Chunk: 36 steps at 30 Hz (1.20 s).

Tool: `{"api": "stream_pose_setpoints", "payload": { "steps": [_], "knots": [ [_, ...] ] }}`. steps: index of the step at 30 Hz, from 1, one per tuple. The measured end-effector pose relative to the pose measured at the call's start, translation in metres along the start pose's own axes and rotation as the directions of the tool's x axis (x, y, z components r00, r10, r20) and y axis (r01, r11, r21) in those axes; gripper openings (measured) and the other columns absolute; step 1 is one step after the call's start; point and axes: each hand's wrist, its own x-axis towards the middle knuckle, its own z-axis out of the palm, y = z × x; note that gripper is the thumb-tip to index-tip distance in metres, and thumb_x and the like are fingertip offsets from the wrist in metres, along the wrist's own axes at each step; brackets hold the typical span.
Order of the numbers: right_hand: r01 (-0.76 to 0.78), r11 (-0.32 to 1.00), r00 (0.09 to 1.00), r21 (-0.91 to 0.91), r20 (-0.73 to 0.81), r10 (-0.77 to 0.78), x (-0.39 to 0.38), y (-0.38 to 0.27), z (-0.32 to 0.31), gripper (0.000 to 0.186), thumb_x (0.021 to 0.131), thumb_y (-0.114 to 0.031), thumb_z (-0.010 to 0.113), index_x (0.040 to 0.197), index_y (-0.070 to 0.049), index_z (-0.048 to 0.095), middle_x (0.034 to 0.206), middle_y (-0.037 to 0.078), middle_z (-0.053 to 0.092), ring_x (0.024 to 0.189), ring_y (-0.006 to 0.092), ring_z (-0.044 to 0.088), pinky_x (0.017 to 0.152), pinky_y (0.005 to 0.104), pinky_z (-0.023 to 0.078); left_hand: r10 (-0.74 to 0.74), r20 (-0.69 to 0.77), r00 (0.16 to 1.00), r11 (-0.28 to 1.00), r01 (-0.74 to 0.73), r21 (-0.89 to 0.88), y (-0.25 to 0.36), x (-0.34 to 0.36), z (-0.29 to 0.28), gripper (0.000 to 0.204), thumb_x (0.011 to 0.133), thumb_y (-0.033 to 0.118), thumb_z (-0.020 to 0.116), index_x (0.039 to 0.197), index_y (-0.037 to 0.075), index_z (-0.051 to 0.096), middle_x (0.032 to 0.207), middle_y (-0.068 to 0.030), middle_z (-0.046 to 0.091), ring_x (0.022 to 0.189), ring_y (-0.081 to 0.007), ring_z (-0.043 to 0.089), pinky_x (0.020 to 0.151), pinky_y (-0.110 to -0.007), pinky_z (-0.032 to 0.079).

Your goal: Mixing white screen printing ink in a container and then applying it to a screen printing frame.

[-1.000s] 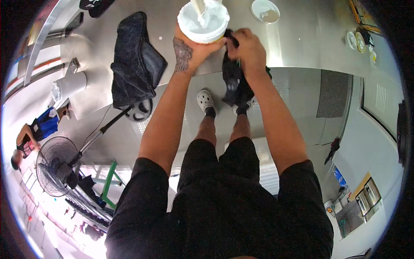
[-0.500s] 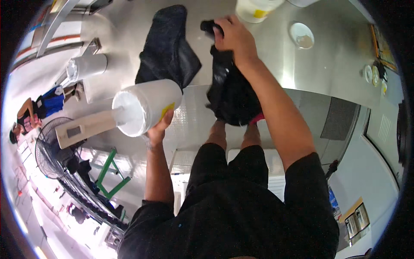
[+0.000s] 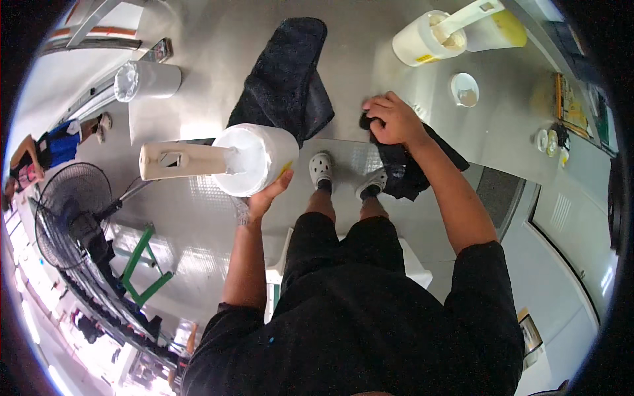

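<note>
Shifted black fabric (image 3: 400,173) rightward at steel table (image 3: 362,59) edge, clamped in right hand (image 3: 397,123); gripping white tub (image 3: 282,149) with beige spatula (image 3: 191,160) in left hand (image 3: 267,198); leaving neither free.

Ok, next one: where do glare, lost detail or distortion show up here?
Head view, lower left: background blown out to white below the fan; head view, centre right: glare on the metal table between the right hand and white dish; head view, edges: black rim, and the table's front edge bends; head view, bottom: black shirt loses detail.
</note>
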Motion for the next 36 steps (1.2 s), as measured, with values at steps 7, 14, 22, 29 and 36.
{"api": "stream_pose_setpoints", "payload": {
  "steps": [7, 14, 22, 29, 36],
  "knots": [
    [-0.307, 0.893, 0.917, -0.328, -0.352, 0.186, 0.036, 0.054, 0.015, 0.027, 0.074, -0.019, 0.067, 0.099, -0.01, 0.065, 0.112, 0.009, 0.064, 0.094, 0.0371, 0.062, 0.081, 0.0459, 0.056, -0.019, 0.113, 0.993, 1.0, 0.018, 0.01, 0.002, 0.012, 0.024, 0.056, 0.081, 0.031, 0.083, 0.129, 0.009, 0.063, 0.127, -0.0108, 0.065, 0.121, -0.0283, 0.056, 0.106, -0.041, 0.042],
    [-0.376, 0.873, 0.907, -0.31, -0.318, 0.278, 0.162, 0.065, 0.022, 0.03, 0.078, -0.028, 0.071, 0.103, -0.014, 0.068, 0.118, 0.006, 0.064, 0.109, 0.035, 0.061, 0.087, 0.0483, 0.055, -0.09, -0.03, 0.995, 0.992, 0.087, -0.088, 0.022, -0.015, 0.054, 0.055, 0.08, 0.02, 0.084, 0.128, 0.004, 0.062, 0.121, -0.0121, 0.067, 0.111, -0.0268, 0.062, 0.099, -0.04, 0.048],
    [0.005, 0.994, 1.0, -0.106, -0.016, -0.007, 0.022, 0.001, 0.007, 0.017, 0.072, -0.02, 0.068, 0.086, -0.012, 0.067, 0.092, 0.003, 0.063, 0.09, 0.0293, 0.061, 0.077, 0.0434, 0.055, -0.035, -0.288, 0.957, 0.995, 0.007, -0.096, 0.044, -0.019, 0.109, 0.053, 0.08, 0.018, 0.084, 0.127, 0.003, 0.063, 0.12, -0.0118, 0.068, 0.11, -0.026, 0.063, 0.1, -0.04, 0.048],
    [-0.219, 0.969, 0.967, -0.111, -0.157, 0.2, -0.103, 0.035, -0.072, 0.017, 0.067, -0.011, 0.069, 0.083, -0.007, 0.065, 0.095, 0.005, 0.064, 0.088, 0.0295, 0.059, 0.078, 0.0421, 0.054, -0.009, -0.328, 0.945, 0.988, -0.043, -0.151, 0.067, 0.029, 0.192, 0.06, 0.079, 0.015, 0.086, 0.131, 0.002, 0.06, 0.123, -0.0111, 0.066, 0.112, -0.0254, 0.062, 0.101, -0.039, 0.048],
    [-0.449, 0.893, 0.889, -0.033, -0.114, 0.443, -0.21, 0.07, -0.22, 0.014, 0.072, -0.006, 0.066, 0.085, -0.005, 0.064, 0.1, 0.011, 0.068, 0.093, 0.033, 0.065, 0.085, 0.0438, 0.055, 0.069, -0.409, 0.91, 0.992, -0.104, -0.064, 0.062, 0.083, 0.254, 0.059, 0.074, 0.022, 0.091, 0.122, 0.001, 0.063, 0.117, -0.0105, 0.068, 0.105, -0.0233, 0.064, 0.098, -0.037, 0.049]
  ]
}}
